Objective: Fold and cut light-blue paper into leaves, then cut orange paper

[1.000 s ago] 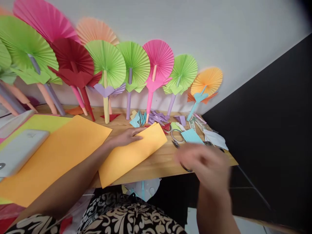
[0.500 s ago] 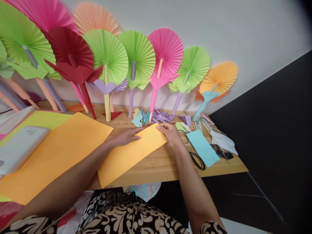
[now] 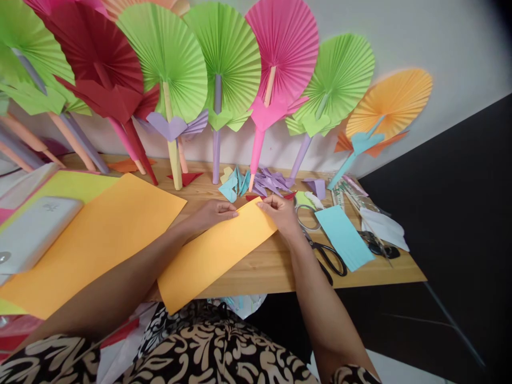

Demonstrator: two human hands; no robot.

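A long orange paper strip point(image 3: 216, 253) lies slantwise across the table's front edge, its near end sticking out over my lap. My left hand point(image 3: 214, 215) pinches its far long edge between thumb and fingers. At the strip's far right corner, my right hand point(image 3: 280, 213) grips the paper with the thumb on top. Black-handled scissors point(image 3: 330, 258) rest just right of my right wrist, partly hidden by the forearm. Beyond them is a light blue paper piece point(image 3: 344, 237) with fold lines.
Several pleated paper fans, among them a pink fan point(image 3: 282, 42), lean against the wall. A large orange sheet point(image 3: 100, 240) and a white power bank point(image 3: 38, 237) lie left. Folded purple paper pieces point(image 3: 272, 181) sit behind my hands. The table point(image 3: 256, 272) ends at the right.
My left hand has gone from lying flat on the strip to pinching its far edge. My right hand stays at the corner. The view has tilted downward and come closer.
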